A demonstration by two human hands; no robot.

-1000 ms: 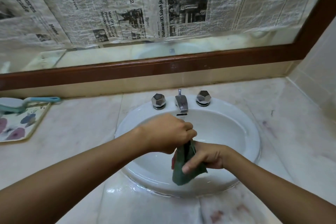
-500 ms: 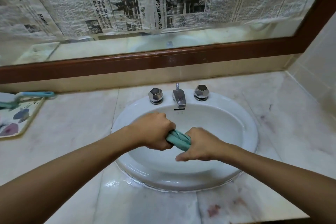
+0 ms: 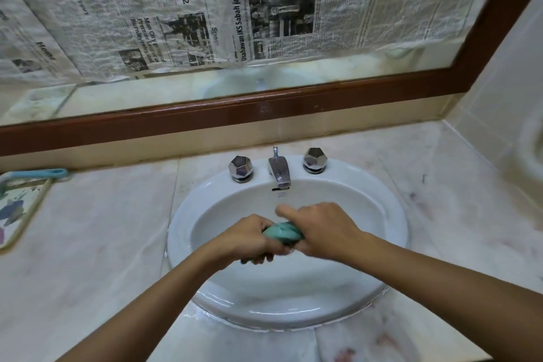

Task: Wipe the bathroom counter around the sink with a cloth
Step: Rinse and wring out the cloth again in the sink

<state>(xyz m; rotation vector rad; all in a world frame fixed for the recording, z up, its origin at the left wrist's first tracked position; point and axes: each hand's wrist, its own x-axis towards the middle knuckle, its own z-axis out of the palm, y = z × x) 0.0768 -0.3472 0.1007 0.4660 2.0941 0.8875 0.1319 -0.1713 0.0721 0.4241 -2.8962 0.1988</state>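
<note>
Left hand (image 3: 252, 236) and right hand (image 3: 323, 229) are both gripping cloth (image 3: 283, 231) over sink (image 3: 390, 214) centre. Cloth is teal, bunched into a tight wad. Pale marble counter (image 3: 102, 229) is showing stains at 3 and 5 o'clock. Newspaper (image 3: 264, 9) is hanging at 12.

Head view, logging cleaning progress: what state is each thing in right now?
cloth: bunched tight, held above the sink basin.
left hand: grips one end of the cloth.
right hand: grips the other end.
faucet: no water visibly running.
sink: wet sheen on the front rim.
counter: reddish marks at front and right.
mirror: mostly covered by newspaper.
</note>
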